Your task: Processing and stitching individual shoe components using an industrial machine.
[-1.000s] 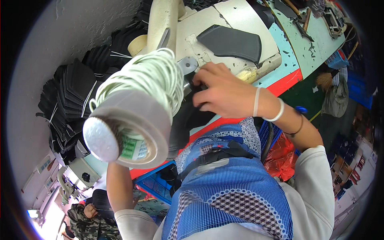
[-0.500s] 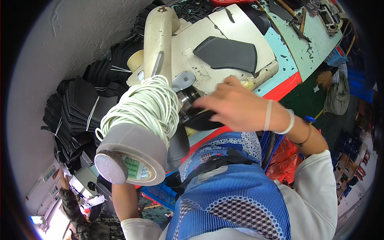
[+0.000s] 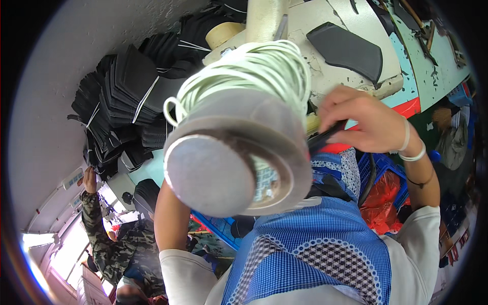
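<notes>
cluttered worktable (image 3: 356, 20), right hand (image 3: 363, 122) gripping black piece (image 3: 325, 137)

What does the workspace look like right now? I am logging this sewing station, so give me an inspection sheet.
Surface: cream worktable, worn, paint chipped.
Job's things: flat black piece in the right hand; another black cut piece lies on the table.
Clutter: large thread cone close to the camera; stacks of black pieces tied with white bands.
Grips: right hand shut on the flat black piece; left hand hidden behind the cone.
Cables: nothing seen.
Surroundings: blue crate, red bag, another person nearby.
</notes>
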A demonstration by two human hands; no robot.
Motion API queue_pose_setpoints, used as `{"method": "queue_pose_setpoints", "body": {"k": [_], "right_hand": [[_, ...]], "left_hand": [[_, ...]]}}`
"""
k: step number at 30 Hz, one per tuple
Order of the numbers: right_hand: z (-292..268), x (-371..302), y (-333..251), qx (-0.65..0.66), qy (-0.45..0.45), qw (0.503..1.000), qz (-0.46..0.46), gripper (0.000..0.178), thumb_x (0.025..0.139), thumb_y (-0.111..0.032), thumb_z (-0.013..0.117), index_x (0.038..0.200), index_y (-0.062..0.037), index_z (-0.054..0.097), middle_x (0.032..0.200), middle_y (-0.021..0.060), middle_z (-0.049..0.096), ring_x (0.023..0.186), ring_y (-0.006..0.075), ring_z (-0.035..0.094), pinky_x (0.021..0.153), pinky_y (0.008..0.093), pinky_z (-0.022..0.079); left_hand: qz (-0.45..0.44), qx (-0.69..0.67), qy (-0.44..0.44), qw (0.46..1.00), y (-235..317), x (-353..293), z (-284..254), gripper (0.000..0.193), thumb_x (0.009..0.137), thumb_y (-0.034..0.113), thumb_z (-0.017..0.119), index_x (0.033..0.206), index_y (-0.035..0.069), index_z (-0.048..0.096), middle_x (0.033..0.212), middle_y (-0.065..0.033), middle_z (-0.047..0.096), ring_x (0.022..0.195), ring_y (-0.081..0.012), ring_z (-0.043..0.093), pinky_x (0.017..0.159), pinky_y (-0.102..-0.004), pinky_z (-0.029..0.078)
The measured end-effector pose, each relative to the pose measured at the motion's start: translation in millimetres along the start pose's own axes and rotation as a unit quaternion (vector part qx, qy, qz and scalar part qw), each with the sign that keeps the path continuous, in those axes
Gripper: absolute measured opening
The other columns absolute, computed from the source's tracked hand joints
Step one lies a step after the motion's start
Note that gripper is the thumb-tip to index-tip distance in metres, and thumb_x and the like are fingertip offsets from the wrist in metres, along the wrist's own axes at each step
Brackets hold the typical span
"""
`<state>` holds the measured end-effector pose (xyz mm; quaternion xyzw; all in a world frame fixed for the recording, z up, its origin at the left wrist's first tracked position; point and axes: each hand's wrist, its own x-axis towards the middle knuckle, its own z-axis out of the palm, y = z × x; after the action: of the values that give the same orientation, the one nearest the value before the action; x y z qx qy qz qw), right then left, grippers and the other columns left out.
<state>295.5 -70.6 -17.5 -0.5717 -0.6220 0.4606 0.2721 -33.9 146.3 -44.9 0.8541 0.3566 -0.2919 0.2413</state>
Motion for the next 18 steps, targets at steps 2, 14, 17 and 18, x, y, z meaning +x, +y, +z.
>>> {"method": "queue_pose_setpoints", "body": {"k": [2, 14, 17, 18], "right_hand": [[21, 24, 1, -0.15, 0.13, 0.973, -0.118, 0.023, 0.076, -0.01, 0.072, 0.098, -0.0068, 0.067, 0.087, 0.0109, 0.065, 0.089, 0.0315, 0.061, 0.09, 0.0405, 0.042], [14, 15, 1, -0.055, 0.085, 0.991, -0.085, 0.021, 0.075, -0.013, 0.075, 0.093, -0.0061, 0.069, 0.105, 0.0137, 0.056, 0.105, 0.0337, 0.053, 0.09, 0.0393, 0.042], [20, 24, -2, -0.113, 0.097, 0.988, -0.044, 0.02, 0.075, -0.013, 0.074, 0.093, -0.0052, 0.069, 0.101, 0.0131, 0.058, 0.105, 0.0329, 0.053, 0.093, 0.0402, 0.041], [14, 23, -3, -0.111, 0.071, 0.991, -0.026, 0.02, 0.075, -0.014, 0.074, 0.092, -0.0045, 0.069, 0.098, 0.0118, 0.062, 0.098, 0.0315, 0.058, 0.086, 0.0416, 0.044]], "left_hand": [[0.023, -0.002, 0.0, 1.0, 2, 9, 3, 0.068, 0.078, 0.039, 0.074, 0.135, 0.009, 0.051, 0.131, -0.0104, 0.057, 0.115, -0.027, 0.056, 0.103, -0.0355, 0.039], [0.101, -0.027, 0.024, 0.994, -7, 11, 15, 0.059, 0.083, 0.037, 0.069, 0.132, 0.008, 0.054, 0.128, -0.0107, 0.06, 0.112, -0.0271, 0.058, 0.101, -0.0358, 0.041], [0.142, -0.03, 0.028, 0.989, -2, 23, 14, 0.056, 0.085, 0.036, 0.068, 0.131, 0.007, 0.055, 0.127, -0.0108, 0.06, 0.112, -0.0272, 0.058, 0.1, -0.0358, 0.042], [0.15, -0.032, 0.028, 0.988, -2, 25, 14, 0.056, 0.085, 0.036, 0.068, 0.131, 0.007, 0.055, 0.127, -0.0108, 0.061, 0.111, -0.0272, 0.059, 0.1, -0.0359, 0.042]]}}
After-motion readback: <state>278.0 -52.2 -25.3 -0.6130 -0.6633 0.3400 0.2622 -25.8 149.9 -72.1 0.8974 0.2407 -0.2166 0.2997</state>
